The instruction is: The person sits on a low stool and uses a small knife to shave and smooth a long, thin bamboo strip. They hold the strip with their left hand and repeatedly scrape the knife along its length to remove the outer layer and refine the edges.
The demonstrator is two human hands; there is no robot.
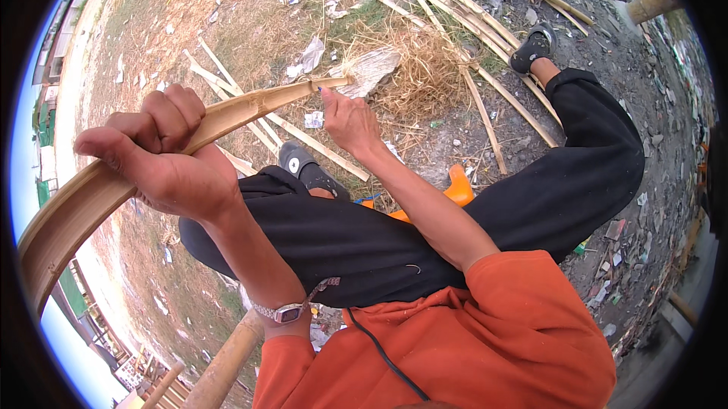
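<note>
Gripping the bamboo strip point(236, 111), left hand point(173, 160) clenched round it, strip slanting forward. Right hand point(353, 122) curled at the far tip; cannot tell what it grasps. Strip split lengthwise, node ridges remaining: judged part-worked. Beyond: loose strips point(318, 148) on ground, shavings point(434, 75) heaped.

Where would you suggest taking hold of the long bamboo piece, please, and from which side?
Probably the bare stretch of the bamboo piece between left hand and right hand, from the far side: it looks narrower there, and the forearms crowd the near side.
</note>
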